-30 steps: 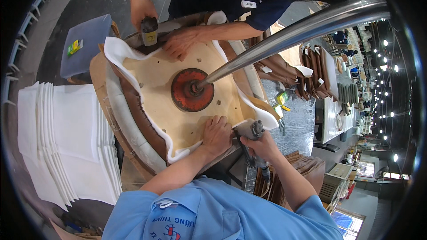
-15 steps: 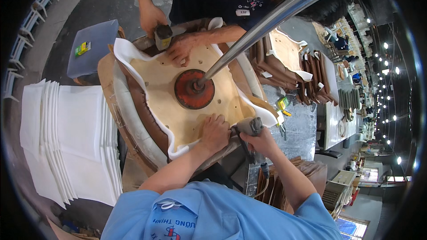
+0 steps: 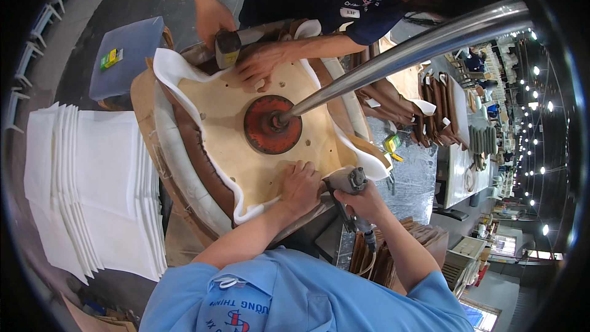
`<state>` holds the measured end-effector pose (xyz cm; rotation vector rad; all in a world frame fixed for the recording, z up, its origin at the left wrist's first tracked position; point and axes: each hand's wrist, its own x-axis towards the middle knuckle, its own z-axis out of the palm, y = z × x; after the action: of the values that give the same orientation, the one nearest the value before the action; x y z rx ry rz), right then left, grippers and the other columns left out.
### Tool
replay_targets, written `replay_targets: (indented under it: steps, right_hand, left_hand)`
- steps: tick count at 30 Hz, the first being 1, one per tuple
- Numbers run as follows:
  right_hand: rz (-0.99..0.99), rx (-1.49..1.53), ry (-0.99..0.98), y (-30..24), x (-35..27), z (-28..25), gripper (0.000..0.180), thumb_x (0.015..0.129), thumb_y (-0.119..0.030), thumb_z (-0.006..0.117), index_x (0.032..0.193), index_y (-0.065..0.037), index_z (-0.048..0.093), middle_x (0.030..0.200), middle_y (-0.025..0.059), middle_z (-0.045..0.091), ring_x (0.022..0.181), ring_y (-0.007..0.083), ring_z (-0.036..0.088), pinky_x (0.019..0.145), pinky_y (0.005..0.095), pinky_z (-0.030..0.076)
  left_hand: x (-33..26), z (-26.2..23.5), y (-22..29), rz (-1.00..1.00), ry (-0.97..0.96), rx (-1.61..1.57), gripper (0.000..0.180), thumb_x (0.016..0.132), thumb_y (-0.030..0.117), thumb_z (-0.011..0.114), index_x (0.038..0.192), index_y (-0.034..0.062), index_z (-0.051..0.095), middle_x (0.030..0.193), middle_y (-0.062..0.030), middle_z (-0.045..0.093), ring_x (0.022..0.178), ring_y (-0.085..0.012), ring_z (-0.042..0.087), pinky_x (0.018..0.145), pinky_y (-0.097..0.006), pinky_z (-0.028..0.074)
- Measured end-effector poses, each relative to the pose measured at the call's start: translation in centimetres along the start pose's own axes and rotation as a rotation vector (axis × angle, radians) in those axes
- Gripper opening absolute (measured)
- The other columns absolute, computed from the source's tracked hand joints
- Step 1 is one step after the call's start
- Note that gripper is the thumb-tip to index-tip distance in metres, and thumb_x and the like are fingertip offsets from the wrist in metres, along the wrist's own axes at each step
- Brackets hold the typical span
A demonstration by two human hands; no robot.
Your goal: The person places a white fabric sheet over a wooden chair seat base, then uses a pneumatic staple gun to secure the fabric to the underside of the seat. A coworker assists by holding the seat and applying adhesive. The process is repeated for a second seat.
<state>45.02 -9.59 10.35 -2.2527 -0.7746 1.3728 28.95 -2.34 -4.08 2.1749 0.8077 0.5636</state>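
Left hand [image 3: 300, 185] presses flat on the plywood panel [image 3: 246, 166]; right hand [image 3: 362, 200] grips the stapler [image 3: 351, 183] at its edge. White foam [image 3: 178, 74] looks soft, best pinched at its rim.

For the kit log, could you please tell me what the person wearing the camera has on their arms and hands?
Both forearms are bare: no gloves, watch or bands show on the left hand or the right hand. The person wears a light blue short-sleeved shirt with a collar; its sleeves end above the elbows. A red and dark blue printed emblem sits on the shirt near the collar.
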Motion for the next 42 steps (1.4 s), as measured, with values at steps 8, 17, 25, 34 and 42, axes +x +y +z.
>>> replay_targets:
  steps: [8, 17, 25, 34, 42]
  right_hand:
    - [0.077, -0.037, -0.008, -0.6, -0.4, 0.0, 0.028, 0.097, -0.018, 0.088, 0.117, -0.002, 0.076, 0.077, 0.0013, 0.069, 0.056, 0.0107, 0.063, 0.05, 0.0302, 0.05]
    - [-0.012, -0.051, 0.005, -0.5, 0.1, 0.4, 0.031, 0.096, -0.017, 0.087, 0.119, -0.001, 0.075, 0.077, 0.0018, 0.07, 0.057, 0.0109, 0.063, 0.051, 0.0297, 0.05]
    - [-0.008, 0.02, 0.009, 0.1, -0.1, 0.0, 0.032, 0.096, -0.021, 0.087, 0.117, 0.0, 0.075, 0.074, 0.003, 0.069, 0.055, 0.0117, 0.063, 0.051, 0.0317, 0.049]
    - [0.007, 0.065, 0.049, 1.5, -1.1, 0.5, 0.032, 0.095, -0.023, 0.09, 0.114, -0.001, 0.077, 0.073, 0.0012, 0.069, 0.056, 0.0106, 0.063, 0.052, 0.0309, 0.05]
    - [0.028, 0.05, 0.007, 0.7, -0.8, 0.8, 0.033, 0.095, -0.021, 0.089, 0.117, -0.001, 0.075, 0.077, 0.0022, 0.07, 0.056, 0.0106, 0.062, 0.051, 0.0312, 0.049]
  left_hand:
    - [0.1, 0.2, 0.0, -0.035, -0.055, 0.011, 0.013, 0.092, 0.022, 0.078, 0.09, 0.0104, 0.074, 0.107, -0.0105, 0.064, 0.113, -0.0326, 0.057, 0.098, -0.048, 0.043]
    - [0.1, -0.1, 0.0, -0.02, -0.039, 0.022, 0.013, 0.092, 0.022, 0.078, 0.092, 0.01, 0.074, 0.105, -0.0101, 0.064, 0.111, -0.0322, 0.058, 0.096, -0.047, 0.045]
    - [-0.4, -0.5, -0.4, 0.028, 0.003, 0.039, 0.016, 0.09, 0.023, 0.08, 0.097, 0.0096, 0.076, 0.11, -0.0098, 0.065, 0.117, -0.0331, 0.058, 0.099, -0.049, 0.046]
    - [-0.5, -1.6, -0.3, 0.023, -0.059, -0.073, 0.014, 0.09, 0.02, 0.079, 0.096, 0.0076, 0.076, 0.11, -0.0116, 0.066, 0.12, -0.0338, 0.058, 0.103, -0.05, 0.045]
    - [-0.4, -0.7, -0.1, -0.033, -0.034, -0.041, 0.013, 0.09, 0.019, 0.079, 0.092, 0.0074, 0.074, 0.109, -0.0122, 0.065, 0.117, -0.0347, 0.058, 0.101, -0.05, 0.045]
